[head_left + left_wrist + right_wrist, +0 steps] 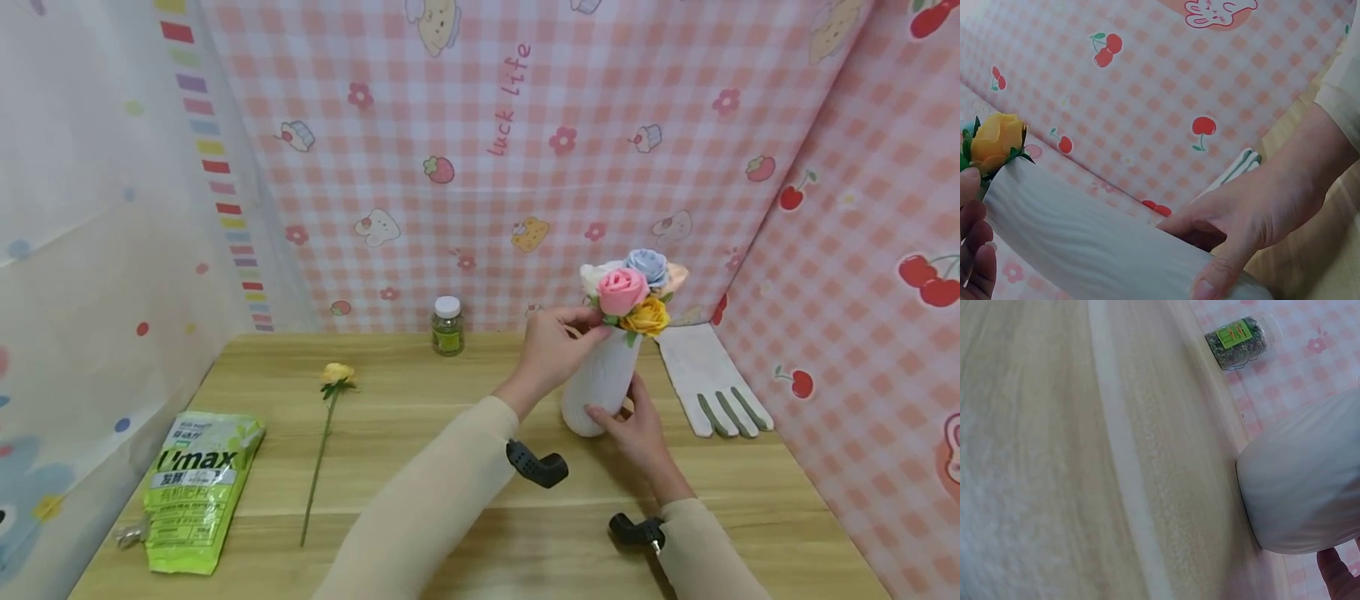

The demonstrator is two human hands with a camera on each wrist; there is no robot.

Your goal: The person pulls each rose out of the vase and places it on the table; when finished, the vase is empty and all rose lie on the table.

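Roses (647, 317) crowd the white vase (603, 379)! Right hand (639, 429) grips it low; left hand (553, 343) pinches the pink rose (622, 290).

The vase (600, 387) is white, tall and rounded, with wavy ridges along its side. It leans in the head view, its mouth further right than its base, towards the back of the surface (405, 425); whether its base sits flat cannot be told. The right hand (637, 429) grips its lower part, thumb on the near side.

Five flowers crowd its mouth: a pink rose (622, 291) in front, a yellow rose (649, 317) low at the right, a blue rose (647, 267) on top, a partly hidden white flower (595, 277) at the left and a peach flower (677, 277) behind. Green leaves (632, 339) show at the rim. The left hand (557, 343) pinches just under the pink rose.
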